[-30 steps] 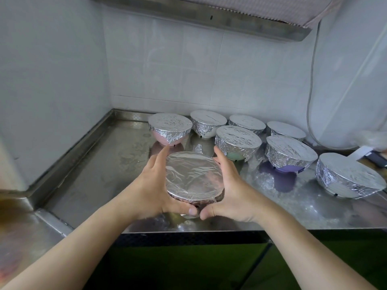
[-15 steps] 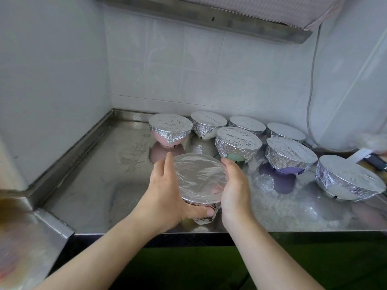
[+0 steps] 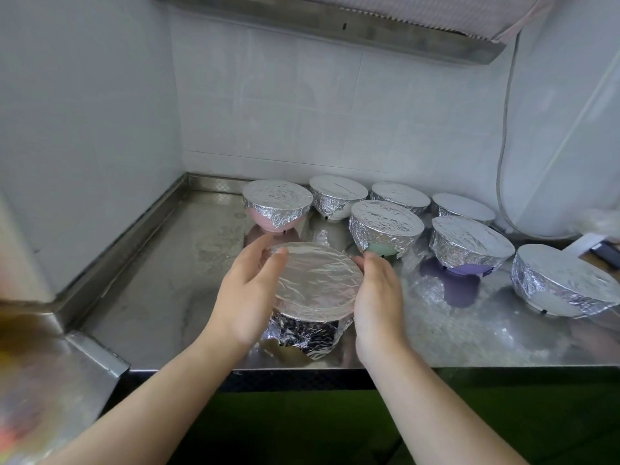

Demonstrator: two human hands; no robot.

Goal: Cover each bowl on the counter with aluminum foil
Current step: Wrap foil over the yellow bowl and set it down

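Cupping a foil-covered bowl near the counter's front edge

Two bare hands flank the nearest foil-covered bowl [image 3: 315, 290] on a stainless steel counter [image 3: 167, 280]. The left hand [image 3: 246, 293] lies against its left side, fingers fairly straight and reaching over the rim. The right hand [image 3: 377, 297] sits against its right side, fingers relaxed; neither hand clearly grips. Behind stand seven more foil-covered bowls, among them a pink bowl [image 3: 276, 208], a green bowl [image 3: 385, 228] and a purple bowl [image 3: 469, 246]. A white cable [image 3: 503, 146] hangs down the wall at right.
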